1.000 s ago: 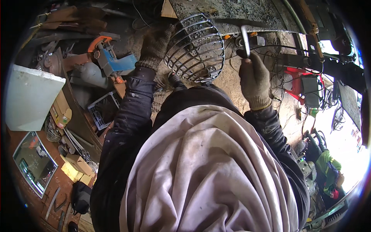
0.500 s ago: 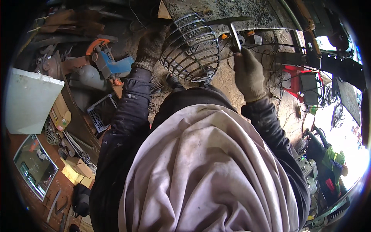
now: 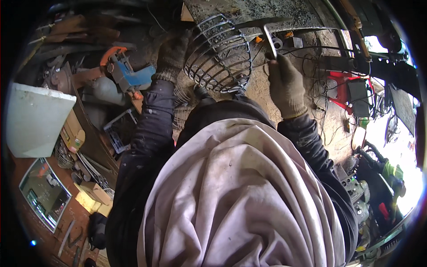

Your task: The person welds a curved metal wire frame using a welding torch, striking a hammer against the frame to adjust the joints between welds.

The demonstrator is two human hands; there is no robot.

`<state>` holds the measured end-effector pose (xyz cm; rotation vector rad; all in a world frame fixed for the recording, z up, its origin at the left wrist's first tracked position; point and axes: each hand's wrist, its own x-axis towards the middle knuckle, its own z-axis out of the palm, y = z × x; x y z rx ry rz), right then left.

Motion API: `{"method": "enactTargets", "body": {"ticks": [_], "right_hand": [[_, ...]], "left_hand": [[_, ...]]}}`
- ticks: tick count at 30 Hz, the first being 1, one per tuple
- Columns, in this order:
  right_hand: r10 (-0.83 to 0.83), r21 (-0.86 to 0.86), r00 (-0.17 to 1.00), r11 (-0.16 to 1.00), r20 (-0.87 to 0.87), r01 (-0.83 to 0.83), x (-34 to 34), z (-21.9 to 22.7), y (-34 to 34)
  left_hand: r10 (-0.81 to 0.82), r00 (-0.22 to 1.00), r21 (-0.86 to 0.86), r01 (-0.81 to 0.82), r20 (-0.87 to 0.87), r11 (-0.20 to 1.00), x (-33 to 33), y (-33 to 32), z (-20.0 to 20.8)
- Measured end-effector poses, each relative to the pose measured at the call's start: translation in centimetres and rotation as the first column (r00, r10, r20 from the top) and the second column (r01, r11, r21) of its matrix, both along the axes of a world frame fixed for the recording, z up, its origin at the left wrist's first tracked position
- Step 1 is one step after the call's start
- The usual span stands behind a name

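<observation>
A basket of curved dark metal bars (image 3: pixel 219 58) stands tilted at the front edge of a bench. My left hand (image 3: pixel 172 55), in a knitted work glove, is closed at the basket's upper left rim; its fingertips are in shadow. To the right, my gloved right hand (image 3: pixel 287 84) grips the metal handle of a chipping hammer (image 3: pixel 269 39). The hammer's long, thin head lies across the basket's upper right side, level with the bench edge; whether it touches the bars I cannot tell.
Dark grit covers the metal bench top (image 3: pixel 253 10). Cables (image 3: pixel 318 89) trail over the floor on the right, near a red stool (image 3: pixel 340 91). A blue and orange machine (image 3: pixel 129 73) stands left, above a plastic crate (image 3: pixel 121 131). Another person in green (image 3: pixel 393 173) is at far right.
The whole view has shifted slightly. My hands, the basket and the hammer keep nearly the same places, and the person at far right has changed posture a little.
</observation>
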<state>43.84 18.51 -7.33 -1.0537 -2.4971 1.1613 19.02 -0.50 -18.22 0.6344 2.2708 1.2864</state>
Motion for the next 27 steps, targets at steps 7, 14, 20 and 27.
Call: {"method": "enactTargets", "body": {"ticks": [7, 14, 20, 27], "right_hand": [[-0.211, 0.056, 0.977, 0.976, -0.020, 0.212, 0.3, 0.1, 1.2], [-0.342, -0.067, 0.916, 0.930, 0.208, 0.363, -1.0, -1.7, 1.1], [-0.415, 0.050, 0.906, 0.910, 0.081, 0.412, -1.8, -1.8, -1.1], [-0.454, -0.208, 0.862, 0.887, -0.226, 0.413, 1.5, -1.8, -6.2]], "left_hand": [[-0.236, 0.954, -0.138, 0.212, -0.186, 0.967, -1.7, -0.7, -2.6], [-0.088, 0.976, 0.136, 0.117, -0.201, 0.984, -0.5, 0.2, -1.0], [-0.108, 0.992, 0.101, 0.113, -0.058, 0.988, -0.5, 1.1, 0.5], [-0.107, 0.992, 0.259, 0.123, -0.072, 0.958, -0.1, 0.6, -0.2]]}}
